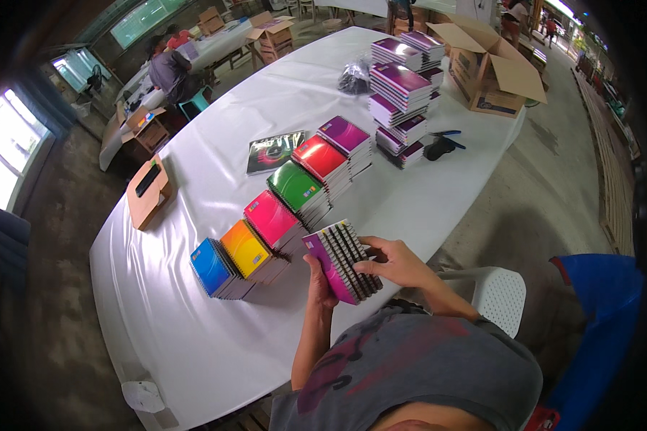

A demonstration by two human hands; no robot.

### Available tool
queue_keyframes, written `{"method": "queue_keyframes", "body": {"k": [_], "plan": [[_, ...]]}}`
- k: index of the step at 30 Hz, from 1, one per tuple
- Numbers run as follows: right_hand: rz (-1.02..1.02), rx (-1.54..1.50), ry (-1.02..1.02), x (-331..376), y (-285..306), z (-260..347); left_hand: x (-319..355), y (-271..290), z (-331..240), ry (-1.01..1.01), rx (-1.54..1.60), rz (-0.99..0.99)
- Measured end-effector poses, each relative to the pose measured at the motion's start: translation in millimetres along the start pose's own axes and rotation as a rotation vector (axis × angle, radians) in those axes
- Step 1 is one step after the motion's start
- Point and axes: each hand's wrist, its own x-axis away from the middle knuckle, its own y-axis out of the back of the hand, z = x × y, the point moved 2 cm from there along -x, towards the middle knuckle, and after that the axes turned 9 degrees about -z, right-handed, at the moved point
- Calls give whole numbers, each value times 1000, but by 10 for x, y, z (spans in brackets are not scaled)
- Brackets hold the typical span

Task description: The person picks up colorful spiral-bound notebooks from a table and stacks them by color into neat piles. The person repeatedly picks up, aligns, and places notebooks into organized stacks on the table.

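Observation:
Both my hands hold a bundle of spiral notebooks point(341, 260) with a purple cover, spirals facing up, just above the near edge of the white table point(216, 337). My left hand point(319, 281) grips its lower left side. On its right end lies my right hand point(395, 260), fingers on the spirals. Just left of the bundle runs a diagonal row of notebook stacks: blue point(212, 267), orange-yellow point(246, 249), pink point(272, 219), green point(296, 187), red point(320, 159) and purple point(345, 135).
A tall pile of purple notebooks point(404, 93) stands farther back, with a dark notebook point(273, 152) lying flat, a black bag point(354, 75) and a black tool point(438, 147). An open cardboard box point(490, 68) sits at the far right corner. A white plastic chair point(497, 296) is at my right. A person point(169, 72) sits at another table.

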Motion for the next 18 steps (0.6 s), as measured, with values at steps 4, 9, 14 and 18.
{"method": "queue_keyframes", "body": {"k": [4, 9, 14, 18], "plan": [[37, -30, 32, -17, -22, -4, 13, 36, -28, -6, 4, 12], [24, 136, 73, 1, -36, 43, -7, 130, -2, 15, 17, 38], [-3, 41, 40, -7, -51, -46, 7, 67, -31, -36, -23, -1], [-20, 76, 27, 11, -80, 17, -34, 113, 11, -105, -44, -7]]}}
